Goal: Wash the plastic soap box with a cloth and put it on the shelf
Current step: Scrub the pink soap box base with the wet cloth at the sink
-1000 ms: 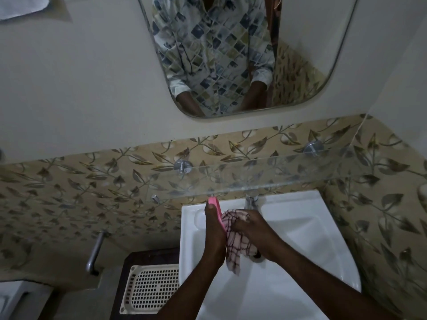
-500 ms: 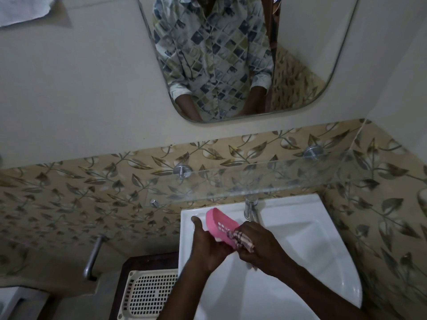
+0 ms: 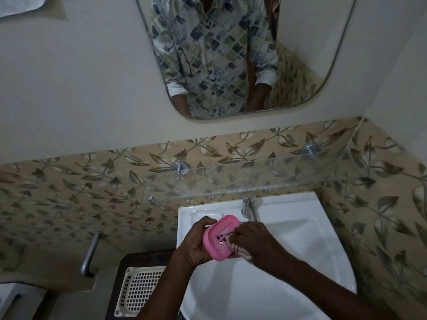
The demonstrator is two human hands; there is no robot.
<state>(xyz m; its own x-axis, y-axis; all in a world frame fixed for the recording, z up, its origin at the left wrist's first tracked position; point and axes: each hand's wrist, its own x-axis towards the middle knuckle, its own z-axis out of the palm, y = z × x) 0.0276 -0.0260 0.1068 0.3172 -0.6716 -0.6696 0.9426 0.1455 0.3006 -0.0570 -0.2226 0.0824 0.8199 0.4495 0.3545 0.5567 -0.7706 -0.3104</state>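
Observation:
A pink plastic soap box with a slotted bottom is held over the left part of the white sink. My left hand grips it from the left and underneath. My right hand holds a bunched checked cloth and presses it into the box's open face. Most of the cloth is hidden under my right fingers. A glass shelf runs along the tiled wall just above the sink, with nothing on it.
A steel tap stands at the sink's back edge, close behind my hands. A cream perforated basket sits on a dark stand left of the sink. A metal handle juts from the left wall. A mirror hangs above.
The soap box has turned from edge-on to its open face toward me. The cloth, which hung loose, is now bunched inside the box under my right hand. Both hands dropped slightly.

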